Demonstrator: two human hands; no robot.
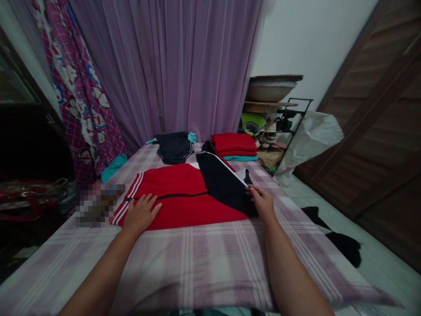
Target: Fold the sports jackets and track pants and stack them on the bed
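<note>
A soft red track jacket with white stripes on its sleeve and a dark zip lies flat in the middle of the bed, whose sheet is checked in pale purple and white. Its black sleeve, edged with white piping, is folded across the body. The left hand rests flat, fingers spread, on the striped side. The right hand pinches the black sleeve's cuff. Beyond, apart, lie a dark folded garment and a stack of folded red clothes before a purple curtain.
</note>
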